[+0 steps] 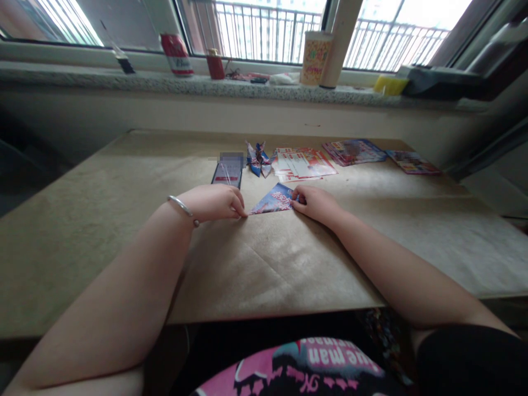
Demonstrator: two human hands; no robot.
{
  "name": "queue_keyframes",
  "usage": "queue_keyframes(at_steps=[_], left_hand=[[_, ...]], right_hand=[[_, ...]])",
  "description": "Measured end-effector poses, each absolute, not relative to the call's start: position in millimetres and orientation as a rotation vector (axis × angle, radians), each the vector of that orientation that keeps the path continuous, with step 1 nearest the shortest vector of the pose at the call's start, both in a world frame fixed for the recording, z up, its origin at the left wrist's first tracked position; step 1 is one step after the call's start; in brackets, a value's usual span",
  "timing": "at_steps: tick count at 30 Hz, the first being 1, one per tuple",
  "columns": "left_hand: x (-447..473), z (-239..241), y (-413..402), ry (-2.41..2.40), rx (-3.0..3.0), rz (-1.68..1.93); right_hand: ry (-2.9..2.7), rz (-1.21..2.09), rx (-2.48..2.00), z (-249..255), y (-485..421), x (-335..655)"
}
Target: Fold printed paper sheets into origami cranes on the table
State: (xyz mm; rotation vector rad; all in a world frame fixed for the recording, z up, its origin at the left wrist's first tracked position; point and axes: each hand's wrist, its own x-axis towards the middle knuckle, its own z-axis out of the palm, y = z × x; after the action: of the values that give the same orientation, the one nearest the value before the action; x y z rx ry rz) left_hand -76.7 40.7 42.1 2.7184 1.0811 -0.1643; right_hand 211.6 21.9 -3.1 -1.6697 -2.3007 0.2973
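A blue patterned paper folded into a triangle (273, 201) lies flat on the brown paper-covered table (124, 220). My left hand (214, 202), with a silver bracelet on the wrist, pinches the triangle's left tip with curled fingers. My right hand (315, 202) presses its closed fingers on the triangle's right corner. Both hands rest on the table.
Behind the triangle lie a phone (227, 171), a folded blue paper crane (258, 159), a stack of red-and-white sheets (303, 164) and two coloured paper packs (353, 152). The windowsill (165, 82) holds a red can, a small red jar and a patterned cup (315, 58).
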Motion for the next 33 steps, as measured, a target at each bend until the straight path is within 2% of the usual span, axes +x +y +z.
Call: queue_keyframes(at_steps=[9,13,17,25,33], left_hand=[[-66.0,46.2,35.0,1.262,2.638,-0.12],[-47.3,35.5,27.4,1.43,2.67,0.118],[-28.7,18.7,17.4,1.362,2.793,0.306],[-18.3,-0.1,17.1,1.307,3.012,0.402],[-18.8,1.7,19.7,1.234,3.026,0.383]], right_hand=[[-2.297,0.277,-1.671,-4.7,22.5,212.5],[-2.311,0.217,-1.623,-5.4,20.3,212.0],[-2.324,0.154,-1.547,-6.3,18.3,213.0],[-2.52,0.173,-1.126,0.9,14.0,212.9],[-2.582,0.05,-1.121,1.8,13.4,209.4]])
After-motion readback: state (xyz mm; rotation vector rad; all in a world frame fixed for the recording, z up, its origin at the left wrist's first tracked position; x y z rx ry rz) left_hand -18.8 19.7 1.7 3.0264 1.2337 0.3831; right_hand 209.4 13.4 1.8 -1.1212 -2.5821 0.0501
